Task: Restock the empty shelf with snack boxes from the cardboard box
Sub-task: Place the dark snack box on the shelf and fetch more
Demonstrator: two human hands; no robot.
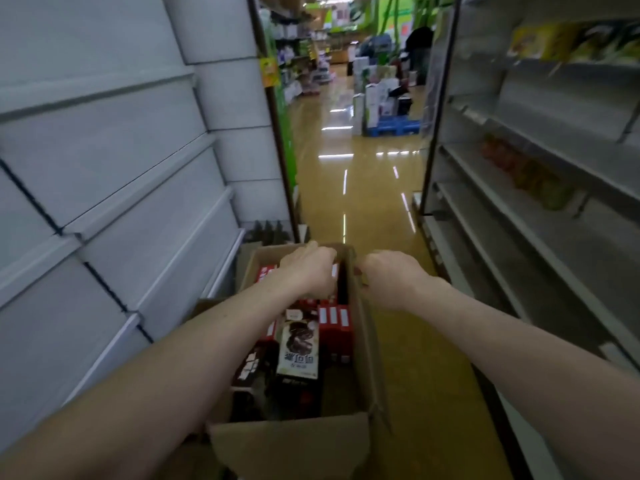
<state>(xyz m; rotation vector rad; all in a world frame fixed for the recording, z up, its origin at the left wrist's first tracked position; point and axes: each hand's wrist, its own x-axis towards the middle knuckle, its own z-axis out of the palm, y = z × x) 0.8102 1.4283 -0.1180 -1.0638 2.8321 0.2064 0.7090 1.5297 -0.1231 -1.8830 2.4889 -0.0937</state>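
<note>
Left hand (306, 268): fingers curl down into the cardboard box (363, 344), tips hidden. Cannot tell what they hold, if anything.

Right hand (391, 278): fingertips hidden behind its own knuckles at the box's far right corner, grip unclear.

Left forearm covers part of the snack boxes (334, 327).

Box's near flap is cut off by the bottom edge of the frame.

Yellow packages (568, 43), upper right, and reddish packages (519, 168), mid right: blurred, print unreadable.

Stacked goods (381, 95) at the aisle's far end, top centre: too small to name.
</note>
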